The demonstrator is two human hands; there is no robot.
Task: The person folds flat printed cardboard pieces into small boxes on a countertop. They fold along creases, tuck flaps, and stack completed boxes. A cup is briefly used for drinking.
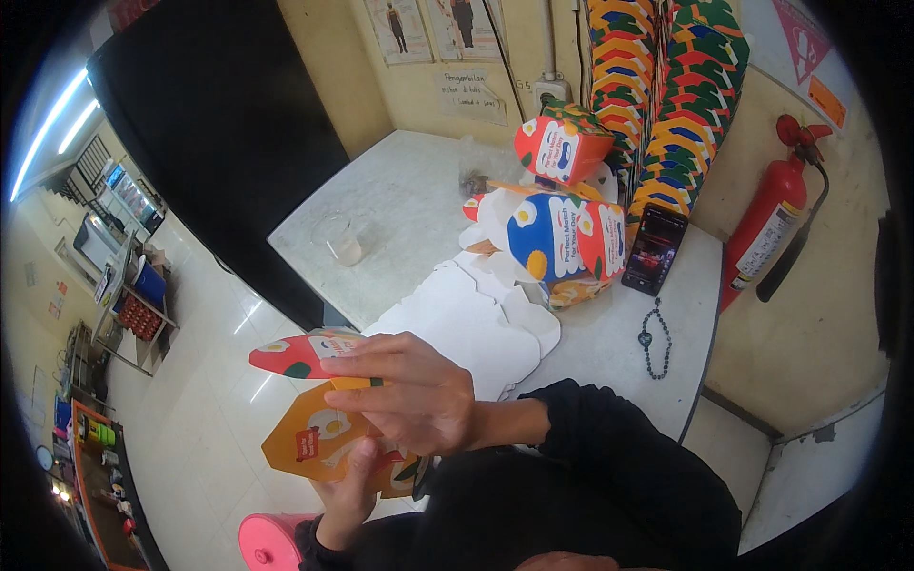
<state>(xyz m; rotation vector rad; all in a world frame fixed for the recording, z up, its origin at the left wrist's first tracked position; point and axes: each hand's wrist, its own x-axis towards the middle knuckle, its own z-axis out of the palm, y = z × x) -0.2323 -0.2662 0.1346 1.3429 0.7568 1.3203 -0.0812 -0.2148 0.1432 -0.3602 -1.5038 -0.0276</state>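
A partly folded cardboard food box (303,440), yellow with egg pictures and a red-and-white upper panel, is between my two hands in front of the table. My left hand (345,500) grips it from below, thumb pressed against the yellow side. From the right, my right hand (424,395) reaches over the top, its fingers bent across the upper panel and edge. Parts of the box are hidden behind the fingers. Just beyond, a pile of flat white-backed box blanks (447,324) lies on the table (381,205).
Folded boxes (566,233) stand at the table's back right, before tall nested stacks (690,114). A phone (657,249), a bead string (655,343) and a clear glass (343,243) sit on the table. A fire extinguisher (766,209) hangs right; a pink bin (267,542) is lower left.
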